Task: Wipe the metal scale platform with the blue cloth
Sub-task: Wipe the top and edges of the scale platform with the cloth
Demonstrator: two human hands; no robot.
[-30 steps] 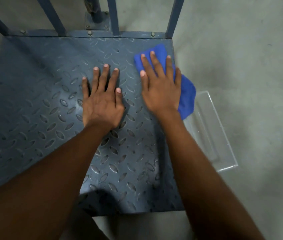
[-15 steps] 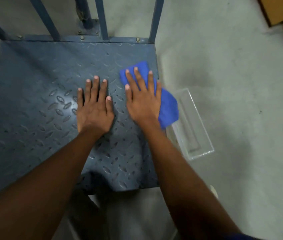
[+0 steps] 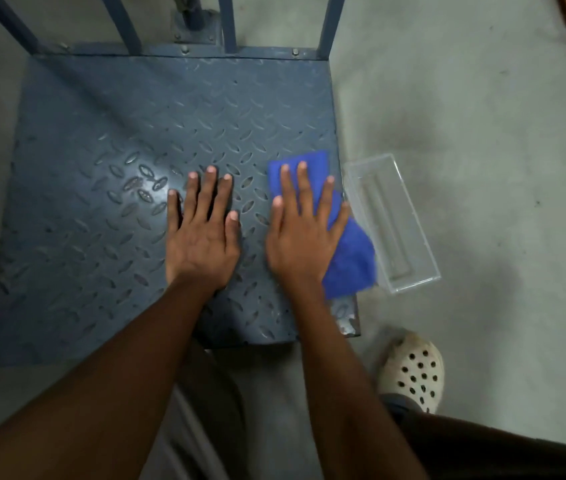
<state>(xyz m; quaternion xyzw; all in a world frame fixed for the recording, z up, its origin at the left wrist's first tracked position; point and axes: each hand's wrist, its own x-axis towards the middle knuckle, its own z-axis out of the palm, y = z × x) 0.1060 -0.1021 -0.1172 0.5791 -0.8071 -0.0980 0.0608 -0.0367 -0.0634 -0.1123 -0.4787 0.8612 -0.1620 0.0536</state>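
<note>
The metal scale platform [image 3: 101,161] is a blue-grey square of diamond-tread plate lying on the floor. My right hand [image 3: 304,233] presses flat on the blue cloth [image 3: 350,261] near the platform's right edge, fingers spread. Part of the cloth hangs out past that edge under my palm. My left hand [image 3: 203,233] lies flat and bare on the plate just left of the right hand, fingers apart, holding nothing.
A clear plastic tray [image 3: 392,220] lies on the concrete floor right beside the platform's right edge. Blue metal rails [image 3: 226,22] rise from the platform's far side. My foot in a white perforated clog [image 3: 413,370] stands at the near right corner.
My right hand has dragged the blue cloth from the far right corner toward me along the right edge. The left hand has also slid nearer. The view has pulled back.
</note>
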